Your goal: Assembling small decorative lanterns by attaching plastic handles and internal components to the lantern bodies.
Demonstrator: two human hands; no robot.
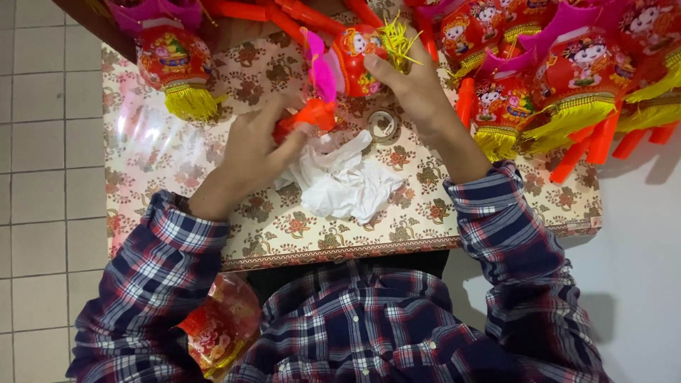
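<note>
The left hand is closed around an orange plastic handle, thumb and fingers pinching it just above the worktop. The right hand is wrapped around a small red toy lantern, fingers curled over its far side and thumb pressed on its printed face. A pink plastic fitting sits between the handle and the lantern body; whether the two parts are fully joined cannot be told. A yellow fringe tassel projects from the lantern beside the right hand.

The held lantern is near the far edge of the worktop, raised slightly above the floral-patterned covering. Directly below the hands lies a crumpled white plastic wrapper, with a small roll of clear tape just beside it.

Status, as a judgement: one unit appears to be in hand at the handle-fitting stage. A pile of similar lanterns with orange handles and yellow fringes lies to the right, and a single lantern lies to the left. Which of these are finished and which are pending cannot be told. A red printed bag rests below the worktop edge, beside the left sleeve.
</note>
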